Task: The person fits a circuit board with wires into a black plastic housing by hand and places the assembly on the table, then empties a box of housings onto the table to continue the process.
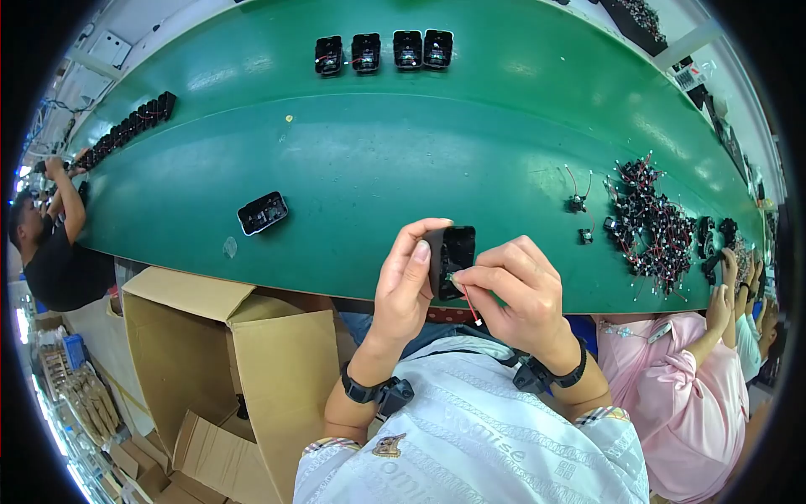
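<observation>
the red wire (469,304) dangles free, so a snag could pull it loose; a slack grip might drop the black case (459,249), held over the bench (369,181) near its edge. the left hand (406,275) clasps the case near-upright; the right hand (522,292), turned inward, pinches a small part (452,277) at its open face between closed fingers.

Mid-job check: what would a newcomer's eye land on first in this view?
Probably the tangled heap of black parts and red wires on the right of the green table. Next, the black housing between the person's hands at the table's near edge, with a red wire dangling there. Then the big open cardboard box, lower left.
</observation>
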Motion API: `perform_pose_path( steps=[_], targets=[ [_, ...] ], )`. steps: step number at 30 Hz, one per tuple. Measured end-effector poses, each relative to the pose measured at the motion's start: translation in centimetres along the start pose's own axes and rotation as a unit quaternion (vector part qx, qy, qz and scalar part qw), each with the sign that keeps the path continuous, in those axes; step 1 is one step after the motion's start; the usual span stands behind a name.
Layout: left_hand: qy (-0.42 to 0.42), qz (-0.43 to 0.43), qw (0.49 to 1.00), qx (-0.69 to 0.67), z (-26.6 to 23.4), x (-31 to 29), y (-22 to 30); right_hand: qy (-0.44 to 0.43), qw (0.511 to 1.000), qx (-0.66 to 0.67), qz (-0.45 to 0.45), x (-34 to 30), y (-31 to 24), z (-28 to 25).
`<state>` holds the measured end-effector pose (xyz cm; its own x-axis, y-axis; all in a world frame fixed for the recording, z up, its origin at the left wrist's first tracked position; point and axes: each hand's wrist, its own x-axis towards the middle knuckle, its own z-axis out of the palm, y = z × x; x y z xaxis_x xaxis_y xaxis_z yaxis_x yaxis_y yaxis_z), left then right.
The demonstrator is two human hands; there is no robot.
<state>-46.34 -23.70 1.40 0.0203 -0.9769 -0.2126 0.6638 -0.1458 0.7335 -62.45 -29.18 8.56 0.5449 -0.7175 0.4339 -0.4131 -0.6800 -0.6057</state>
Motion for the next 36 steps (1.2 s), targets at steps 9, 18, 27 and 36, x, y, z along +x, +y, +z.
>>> perform_pose_path(
  steps=[9,18,27,36],
  targets=[
    [-0.031,-0.003,0.992,-0.124,0.9,0.5,-0.4,0.058,0.985,0.087,0.134,-2.0,0.0,2.3],
    [0.053,0.041,0.991,-0.112,1.4,0.9,0.1,-0.007,0.982,0.142,0.125,-0.9,0.3,1.4],
    [-0.069,0.103,0.989,-0.087,-0.2,0.7,-0.8,-0.061,0.861,0.405,0.301,-0.7,-0.4,1.5],
    [-0.116,0.107,0.984,-0.086,0.4,0.8,-0.7,-0.049,0.919,0.292,0.261,-1.4,-0.4,1.9]
  ],
)
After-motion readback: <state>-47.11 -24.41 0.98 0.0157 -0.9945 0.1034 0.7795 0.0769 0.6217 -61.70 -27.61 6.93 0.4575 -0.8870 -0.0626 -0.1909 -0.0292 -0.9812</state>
